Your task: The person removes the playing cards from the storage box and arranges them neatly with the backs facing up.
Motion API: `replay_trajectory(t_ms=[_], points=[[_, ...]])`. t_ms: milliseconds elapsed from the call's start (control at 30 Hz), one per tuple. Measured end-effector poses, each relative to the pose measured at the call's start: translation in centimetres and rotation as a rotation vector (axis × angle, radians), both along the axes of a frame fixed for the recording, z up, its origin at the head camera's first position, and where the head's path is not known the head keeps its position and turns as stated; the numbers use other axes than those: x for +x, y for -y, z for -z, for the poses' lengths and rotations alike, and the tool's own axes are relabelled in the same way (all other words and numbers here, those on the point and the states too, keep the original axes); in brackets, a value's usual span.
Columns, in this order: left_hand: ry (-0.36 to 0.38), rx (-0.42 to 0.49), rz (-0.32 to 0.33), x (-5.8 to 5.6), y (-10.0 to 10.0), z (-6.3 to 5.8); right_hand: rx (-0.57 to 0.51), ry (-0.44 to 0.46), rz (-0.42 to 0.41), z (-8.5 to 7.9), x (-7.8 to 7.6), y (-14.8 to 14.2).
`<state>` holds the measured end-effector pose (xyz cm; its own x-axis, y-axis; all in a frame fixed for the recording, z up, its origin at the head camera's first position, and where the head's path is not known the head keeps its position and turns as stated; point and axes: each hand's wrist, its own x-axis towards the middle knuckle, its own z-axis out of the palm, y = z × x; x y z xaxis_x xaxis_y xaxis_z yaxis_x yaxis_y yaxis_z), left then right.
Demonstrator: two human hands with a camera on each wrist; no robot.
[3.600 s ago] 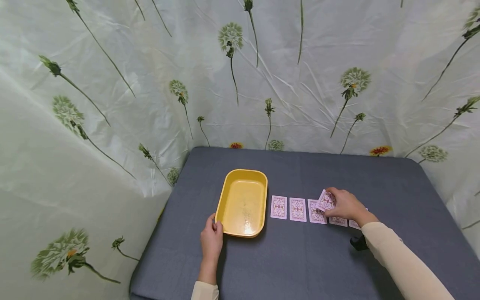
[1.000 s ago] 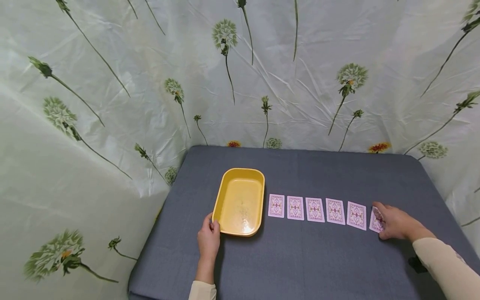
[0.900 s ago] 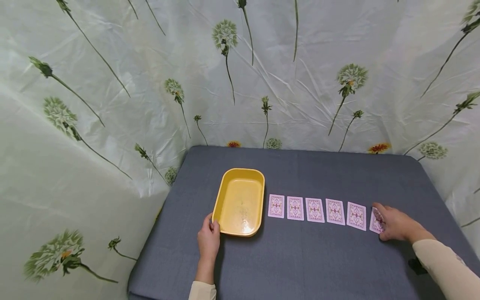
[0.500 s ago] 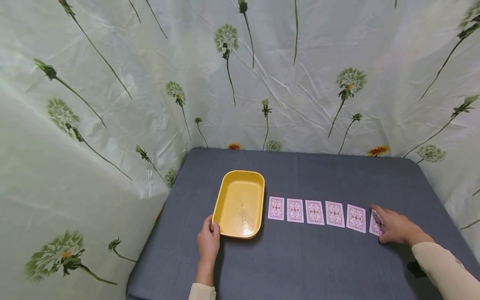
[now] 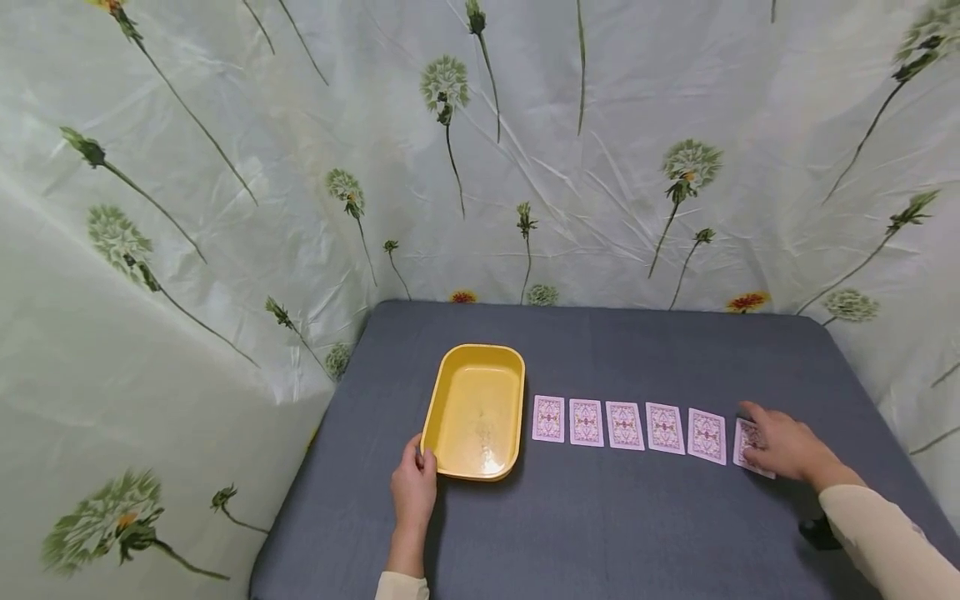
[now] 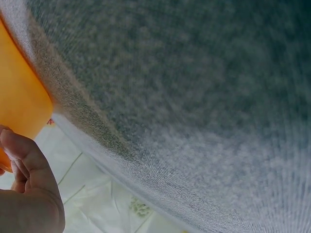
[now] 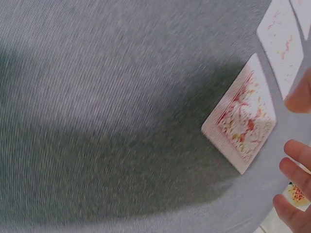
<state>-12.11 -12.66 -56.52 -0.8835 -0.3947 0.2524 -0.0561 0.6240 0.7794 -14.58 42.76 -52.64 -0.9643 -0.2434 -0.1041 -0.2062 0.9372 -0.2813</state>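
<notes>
My left hand (image 5: 414,487) grips the near left corner of a yellow rectangular tray (image 5: 480,408), which has nothing in it. In the left wrist view, the thumb of that hand (image 6: 29,179) lies against the tray's wall (image 6: 24,92). At the right end of a row of pink-patterned playing cards, my right hand (image 5: 791,446) hovers over the last card (image 5: 744,435), partly covering it. The right wrist view has this card (image 7: 245,119) lying back up on the cloth, apart from the spread fingers and thumb of the hand (image 7: 299,177).
Several more playing cards (image 5: 625,426) lie back up in a spaced row between the tray and my right hand. Dark grey cloth (image 5: 600,517) covers the table. A floral-printed white sheet (image 5: 570,167) hangs behind and on the left. A small black object (image 5: 819,533) shows by the right sleeve.
My right hand has carried a playing card from above the row to its right end and laid it down. Its fingers have just come off the card. The left hand keeps its grip.
</notes>
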Motion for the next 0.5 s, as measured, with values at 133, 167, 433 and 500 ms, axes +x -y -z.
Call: replay_trajectory(t_ms=[133,167,433,500], points=[[-0.004,-0.001,0.003,-0.1,0.0,0.1,-0.024,-0.022,0.027,-0.1,0.2,0.4],[-0.004,-0.001,0.006,-0.1,0.0,0.1,-0.033,-0.026,0.034,-0.1,0.2,0.5],[-0.017,0.000,0.027,-0.2,-0.1,0.0,-0.075,-0.073,0.117,0.3,1.1,2.3],[-0.020,-0.012,0.041,-0.2,0.0,0.0,-0.079,-0.092,0.132,0.2,1.4,3.6]])
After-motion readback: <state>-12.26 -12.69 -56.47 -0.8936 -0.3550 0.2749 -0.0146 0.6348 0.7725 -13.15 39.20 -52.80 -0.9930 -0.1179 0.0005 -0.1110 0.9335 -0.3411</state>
